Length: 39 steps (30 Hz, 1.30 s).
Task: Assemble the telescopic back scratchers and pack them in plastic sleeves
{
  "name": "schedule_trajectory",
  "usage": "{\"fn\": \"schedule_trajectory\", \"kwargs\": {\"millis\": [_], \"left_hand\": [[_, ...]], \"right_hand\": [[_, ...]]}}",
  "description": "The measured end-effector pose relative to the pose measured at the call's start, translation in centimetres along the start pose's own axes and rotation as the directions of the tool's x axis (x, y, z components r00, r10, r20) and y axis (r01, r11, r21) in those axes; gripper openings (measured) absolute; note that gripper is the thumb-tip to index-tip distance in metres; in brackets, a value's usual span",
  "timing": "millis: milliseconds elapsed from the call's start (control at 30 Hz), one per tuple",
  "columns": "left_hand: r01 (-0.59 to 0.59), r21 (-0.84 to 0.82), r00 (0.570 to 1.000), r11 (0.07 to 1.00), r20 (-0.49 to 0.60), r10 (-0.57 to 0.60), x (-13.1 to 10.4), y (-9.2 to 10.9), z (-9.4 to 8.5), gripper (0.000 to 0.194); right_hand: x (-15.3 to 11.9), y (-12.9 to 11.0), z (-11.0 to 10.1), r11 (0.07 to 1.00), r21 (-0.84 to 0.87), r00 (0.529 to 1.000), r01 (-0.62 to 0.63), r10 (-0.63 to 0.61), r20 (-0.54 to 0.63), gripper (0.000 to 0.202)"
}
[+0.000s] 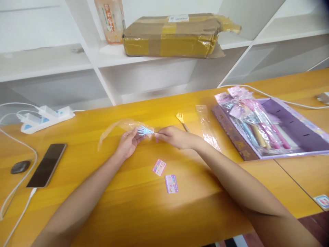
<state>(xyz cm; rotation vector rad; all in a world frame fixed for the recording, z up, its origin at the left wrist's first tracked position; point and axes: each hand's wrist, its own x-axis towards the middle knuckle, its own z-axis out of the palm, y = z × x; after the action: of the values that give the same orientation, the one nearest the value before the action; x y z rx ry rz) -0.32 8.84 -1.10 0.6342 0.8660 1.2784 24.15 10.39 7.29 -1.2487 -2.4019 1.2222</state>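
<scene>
A light blue back scratcher (145, 130) with a small hand-shaped head is held between my two hands above the table. My left hand (126, 144) is closed at its fingered head, thumb on top. My right hand (177, 137) grips the other end, covering most of the handle; a thin metal rod shows between. Clear plastic wrapping (113, 127) trails behind my left hand; whether the fingers pinch it too, I cannot tell. Just beyond my right hand lies a yellow back scratcher (180, 118), partly hidden. Two small printed cards, a pink one (159, 167) and a purple one (171, 184), lie nearer me.
A purple box (305, 133) holding several bagged items (267, 127) stands at right, beside a flat clear sleeve (207, 125). At left are a phone (47, 164), a black mouse (20, 167), cables and a power strip (47, 120). A taped carton (174, 37) sits on the shelf.
</scene>
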Motion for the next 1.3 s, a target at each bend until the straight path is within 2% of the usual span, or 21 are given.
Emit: {"fn": "schedule_trajectory", "kwargs": {"millis": [200,367,500,600,800,900,1067,1300], "left_hand": [[0.06,0.0,0.997,0.998,0.037,-0.06,-0.1,0.4,0.1,0.032],[0.092,0.026,0.996,0.995,0.017,-0.092,-0.1,0.6,0.3,0.024],[0.09,0.046,0.995,0.995,0.035,-0.091,-0.3,0.5,0.4,0.026],[0.071,0.055,0.995,0.996,0.067,-0.075,-0.4,0.5,0.4,0.029],[0.069,-0.025,0.997,0.997,-0.035,-0.07,-0.1,0.3,0.3,0.019],[0.062,-0.036,0.997,0.997,-0.043,-0.063,0.1,0.1,0.1,0.019],[0.036,0.009,0.999,0.999,0.019,-0.036,0.0,-0.1,0.0,0.031],[0.007,0.093,0.997,0.996,0.075,-0.014,-0.6,-0.1,0.7,0.034]], "right_hand": [[0.1,0.5,-0.6,1.0,0.011,1.0,0.001,0.0,-0.012,0.051],[0.1,1.3,-1.7,0.999,-0.047,0.999,-0.001,-0.002,-0.049,0.047],[0.0,1.5,-1.8,0.997,-0.077,0.997,0.016,-0.022,-0.079,0.049],[0.1,1.3,-1.6,0.996,-0.084,0.998,0.014,-0.019,-0.061,0.047],[-0.1,1.2,-1.8,0.997,-0.076,1.0,0.005,-0.006,-0.021,0.048],[-0.3,1.2,-2.0,0.996,-0.086,1.0,0.008,-0.009,-0.008,0.049],[-0.1,0.6,-1.3,0.997,-0.069,1.0,-0.02,0.019,-0.007,0.044],[0.6,0.1,1.2,0.997,-0.078,0.991,0.022,-0.032,-0.127,0.046]]}}
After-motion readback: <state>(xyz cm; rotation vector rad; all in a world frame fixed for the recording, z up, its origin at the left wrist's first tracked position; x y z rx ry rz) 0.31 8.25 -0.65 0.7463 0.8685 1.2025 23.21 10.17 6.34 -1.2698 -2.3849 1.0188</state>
